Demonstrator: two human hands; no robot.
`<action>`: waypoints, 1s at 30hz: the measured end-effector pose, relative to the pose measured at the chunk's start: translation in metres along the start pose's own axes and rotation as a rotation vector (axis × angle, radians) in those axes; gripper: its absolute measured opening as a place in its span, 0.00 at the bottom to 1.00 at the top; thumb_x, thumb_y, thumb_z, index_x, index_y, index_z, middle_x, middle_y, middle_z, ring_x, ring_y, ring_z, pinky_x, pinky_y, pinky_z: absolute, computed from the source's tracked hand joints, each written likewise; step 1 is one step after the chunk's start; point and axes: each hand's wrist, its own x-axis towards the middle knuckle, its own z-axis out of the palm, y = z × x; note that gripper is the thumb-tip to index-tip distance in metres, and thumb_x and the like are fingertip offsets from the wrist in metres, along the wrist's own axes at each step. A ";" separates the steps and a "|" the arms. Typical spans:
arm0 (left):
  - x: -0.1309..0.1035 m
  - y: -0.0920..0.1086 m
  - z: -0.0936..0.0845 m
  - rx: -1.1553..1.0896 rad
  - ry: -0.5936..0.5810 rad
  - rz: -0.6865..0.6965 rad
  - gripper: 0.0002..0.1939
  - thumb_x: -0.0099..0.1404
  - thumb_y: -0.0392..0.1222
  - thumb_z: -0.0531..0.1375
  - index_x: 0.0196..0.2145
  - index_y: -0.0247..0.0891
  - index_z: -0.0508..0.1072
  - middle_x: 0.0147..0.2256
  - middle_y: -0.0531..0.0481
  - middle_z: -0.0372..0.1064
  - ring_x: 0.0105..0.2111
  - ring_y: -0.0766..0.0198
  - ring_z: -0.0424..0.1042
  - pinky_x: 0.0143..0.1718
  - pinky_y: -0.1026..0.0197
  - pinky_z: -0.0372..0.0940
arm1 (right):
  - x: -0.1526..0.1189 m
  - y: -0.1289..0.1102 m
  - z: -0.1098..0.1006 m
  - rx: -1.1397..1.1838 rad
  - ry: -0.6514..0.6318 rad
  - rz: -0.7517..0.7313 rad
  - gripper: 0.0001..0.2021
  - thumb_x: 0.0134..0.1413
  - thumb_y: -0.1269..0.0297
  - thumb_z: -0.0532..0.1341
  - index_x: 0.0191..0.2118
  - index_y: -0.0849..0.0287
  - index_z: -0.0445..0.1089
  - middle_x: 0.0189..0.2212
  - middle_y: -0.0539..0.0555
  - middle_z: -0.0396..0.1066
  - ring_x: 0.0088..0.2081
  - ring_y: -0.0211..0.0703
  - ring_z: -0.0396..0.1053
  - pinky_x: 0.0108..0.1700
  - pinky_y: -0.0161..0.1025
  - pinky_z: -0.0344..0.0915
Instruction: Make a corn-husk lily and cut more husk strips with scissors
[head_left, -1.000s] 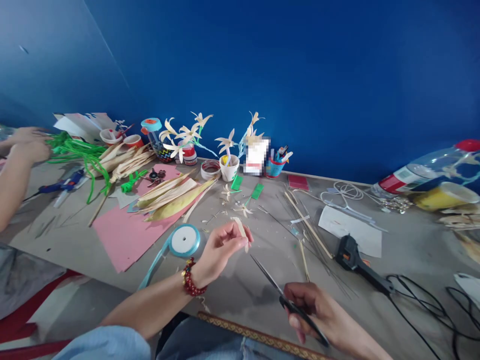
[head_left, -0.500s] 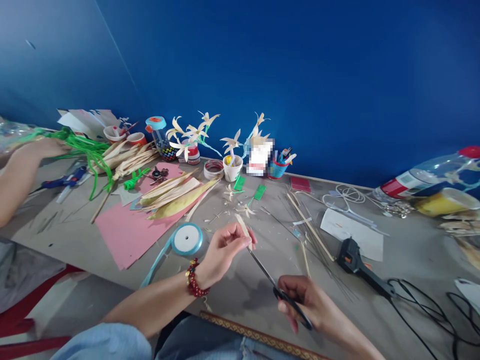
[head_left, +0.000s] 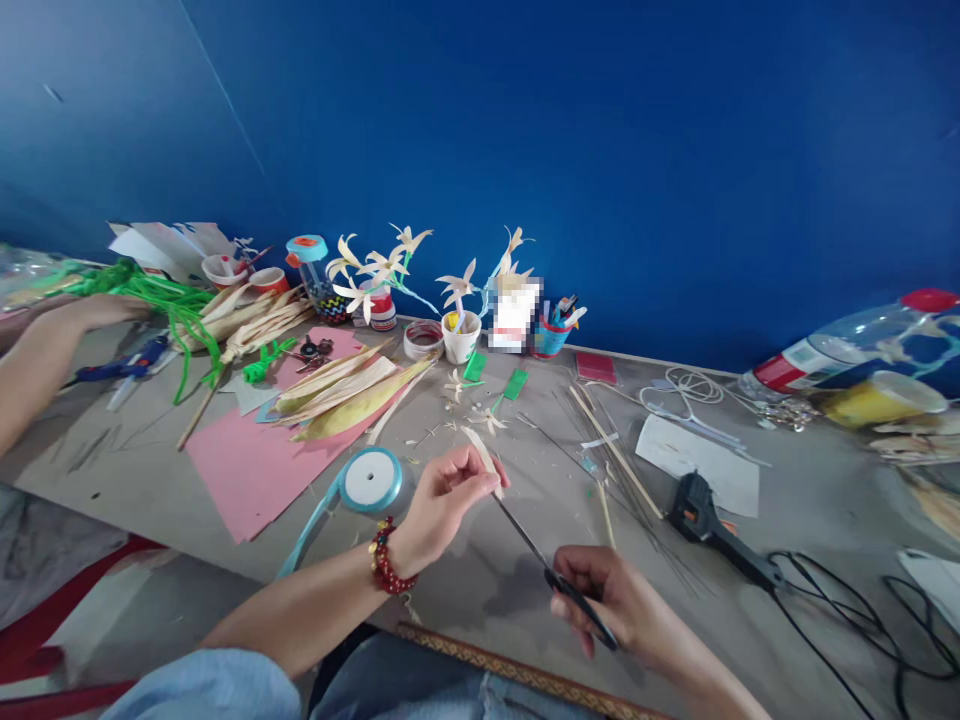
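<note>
Between the thumb and fingers of my left hand point(head_left: 450, 497) is a pale strip of corn husk point(head_left: 480, 450), its narrow end pointing up and away from me. My right hand point(head_left: 607, 600) grips the black handles of a pair of scissors point(head_left: 534, 545). The blades reach up to the lower end of the husk strip, at my left fingertips; whether they are closed on it I cannot tell. Just beyond my left hand lie small husk flowers point(head_left: 491, 420) on the grey table point(head_left: 480, 610). A roll of light blue ribbon point(head_left: 370, 479) is left of my left wrist.
Dried husks point(head_left: 352, 390) lie on pink paper point(head_left: 247, 470) to the left. Husk flowers point(head_left: 386, 262) stand in cups along the blue wall. A black glue gun point(head_left: 705, 520) with its cord is on the right, near wires and sticks point(head_left: 615, 450). Another person's hand point(head_left: 112, 310) touches green strands point(head_left: 176, 300).
The view has shifted slightly. My hands, the husk strip and the scissors keep nearly the same pose. At far left, the other person's hand has moved slightly among the green strands.
</note>
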 end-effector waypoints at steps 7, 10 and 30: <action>0.001 0.001 0.000 -0.004 -0.007 -0.009 0.11 0.65 0.34 0.59 0.24 0.36 0.69 0.29 0.49 0.69 0.38 0.60 0.71 0.39 0.61 0.59 | 0.001 0.002 -0.004 -0.087 0.041 -0.021 0.28 0.44 0.42 0.68 0.20 0.55 0.52 0.12 0.41 0.53 0.15 0.30 0.53 0.20 0.30 0.44; 0.002 0.001 -0.002 -0.022 -0.002 -0.012 0.11 0.65 0.33 0.59 0.24 0.36 0.69 0.30 0.48 0.70 0.38 0.61 0.71 0.38 0.61 0.60 | -0.002 0.007 -0.007 -0.164 0.059 -0.037 0.27 0.46 0.45 0.69 0.20 0.55 0.52 0.13 0.42 0.53 0.16 0.31 0.51 0.20 0.31 0.44; -0.006 -0.001 0.004 -0.013 -0.134 -0.030 0.08 0.66 0.40 0.61 0.31 0.35 0.68 0.29 0.50 0.69 0.29 0.66 0.70 0.33 0.63 0.65 | 0.007 -0.009 -0.003 0.119 0.000 -0.165 0.30 0.45 0.32 0.62 0.29 0.59 0.62 0.22 0.52 0.67 0.26 0.39 0.63 0.28 0.34 0.55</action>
